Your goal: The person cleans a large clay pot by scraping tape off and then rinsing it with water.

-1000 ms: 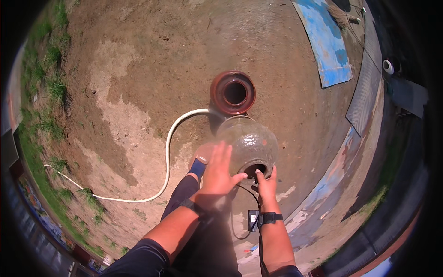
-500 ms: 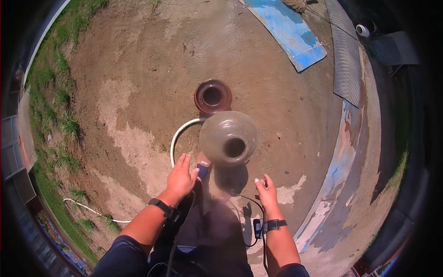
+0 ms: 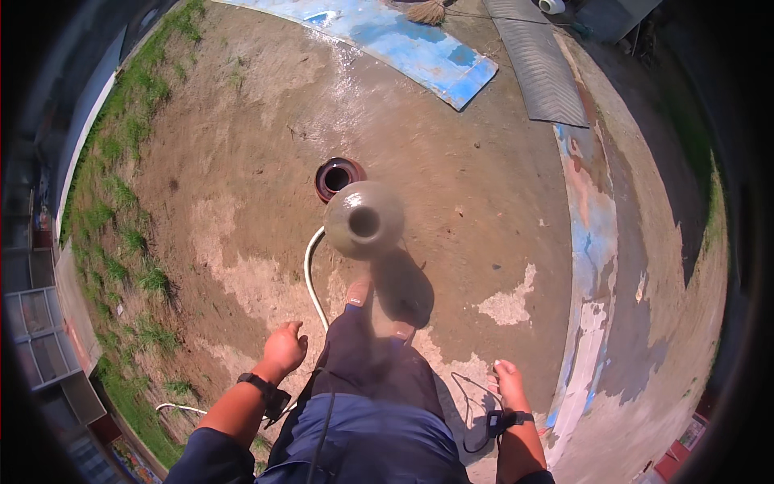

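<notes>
My left hand (image 3: 285, 347) hangs beside my left leg with its fingers loosely curled, a gap between thumb and forefinger, nothing seen in it. Off to the right, my right hand (image 3: 509, 383) has its fingers apart and is empty. Ahead of my feet stands a rounded grey-brown jar (image 3: 385, 230) with a dark round mouth and a wet-looking shine; neither hand touches it. Partly covered by it from behind is a dark red-brown glazed jar (image 3: 324, 179). From beside the jars a white hose (image 3: 310, 274) curves toward my left leg.
Damp, patchy ground surrounds the jars. A blue, worn sheet (image 3: 387, 56) lies at the back near a straw broom (image 3: 426, 12). Grey ribbed matting (image 3: 540, 73) and a peeling blue strip (image 3: 592, 210) run along the right. Grass (image 3: 121, 194) borders the left. Thin cables hang near both wrists.
Both hands have drawn back and apart, away from the grey-brown jar. My left fingers, stretched out before, are now curled. The jars appear farther off and the view has shifted.
</notes>
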Demonstrator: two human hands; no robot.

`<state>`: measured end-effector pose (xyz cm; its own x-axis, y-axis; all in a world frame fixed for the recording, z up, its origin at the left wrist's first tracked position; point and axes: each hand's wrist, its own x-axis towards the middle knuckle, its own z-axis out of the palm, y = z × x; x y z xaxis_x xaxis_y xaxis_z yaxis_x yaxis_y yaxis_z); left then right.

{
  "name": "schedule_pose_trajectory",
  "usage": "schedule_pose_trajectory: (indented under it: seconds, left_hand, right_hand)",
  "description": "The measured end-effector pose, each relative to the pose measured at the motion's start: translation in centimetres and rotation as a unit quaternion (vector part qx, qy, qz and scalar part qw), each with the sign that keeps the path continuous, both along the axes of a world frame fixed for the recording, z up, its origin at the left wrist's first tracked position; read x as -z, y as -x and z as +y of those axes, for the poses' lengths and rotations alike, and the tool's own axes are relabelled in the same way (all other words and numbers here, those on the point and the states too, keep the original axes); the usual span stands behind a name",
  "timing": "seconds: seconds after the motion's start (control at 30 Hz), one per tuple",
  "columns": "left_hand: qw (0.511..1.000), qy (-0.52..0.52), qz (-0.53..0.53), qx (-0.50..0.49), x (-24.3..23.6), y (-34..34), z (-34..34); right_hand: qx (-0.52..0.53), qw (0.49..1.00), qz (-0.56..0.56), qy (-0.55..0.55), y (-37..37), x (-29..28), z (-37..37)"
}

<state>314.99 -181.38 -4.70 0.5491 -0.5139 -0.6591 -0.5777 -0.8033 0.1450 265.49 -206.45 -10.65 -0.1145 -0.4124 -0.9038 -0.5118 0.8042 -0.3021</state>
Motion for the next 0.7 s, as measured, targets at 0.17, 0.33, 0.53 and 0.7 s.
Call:
schedule_pose_trajectory:
  seconds: [0.17, 0.33, 0.53, 0.7]
  left_hand:
    - [0.999, 0.006, 0.039, -0.035, 0.3, -0.6, -2.8]
    - [0.993, 0.035, 0.045, -0.099, 4.6, -6.8, -3.7]
    - [0.977, 0.079, 0.084, -0.178, 13.2, -18.1, -7.9]
    - [0.954, 0.154, 0.119, -0.229, 22.5, -27.2, -12.3]
  right_hand:
    - [0.036, 0.999, 0.011, -0.017, 2.7, -0.2, 4.3]
    - [-0.069, 0.995, -0.033, -0.063, -3.9, 0.6, 5.4]
    - [-0.247, 0.959, -0.002, -0.14, -15.5, 2.5, 6.3]
    - [-0.416, 0.896, 0.04, -0.151, -23.2, 3.8, 7.2]
